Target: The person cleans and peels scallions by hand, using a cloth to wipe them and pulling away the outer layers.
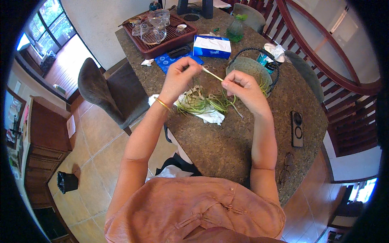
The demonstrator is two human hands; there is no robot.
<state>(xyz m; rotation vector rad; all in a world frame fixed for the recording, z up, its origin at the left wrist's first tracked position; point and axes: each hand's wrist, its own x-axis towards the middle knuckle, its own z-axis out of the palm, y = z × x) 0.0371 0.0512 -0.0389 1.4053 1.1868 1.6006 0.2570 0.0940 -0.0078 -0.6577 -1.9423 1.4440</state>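
Between my two hands, above the stone-topped counter (225, 145), a thin pale stalk (215, 75) is held at a slant, with whitish root end at the left. My left hand (180, 76) pinches near that root end. Thumb and fingers of my right hand (242, 87) grip the other end, and the greener part beyond is partly hidden. Under my hands a heap of green and yellowed plant scraps (202, 103) lies on white tissue paper (213, 117). A green bowl-like basket (243, 65) with a dark braided handle stands behind my right hand, green stems inside it.
At the back left sits a tea tray (152, 51) with a glass teapot (153, 34). A blue Tempo tissue box (212, 47), a green glass vase (235, 30) and a tissue canister (269, 62) stand farther back. A phone (297, 129) and eyeglasses (286, 167) lie at right.
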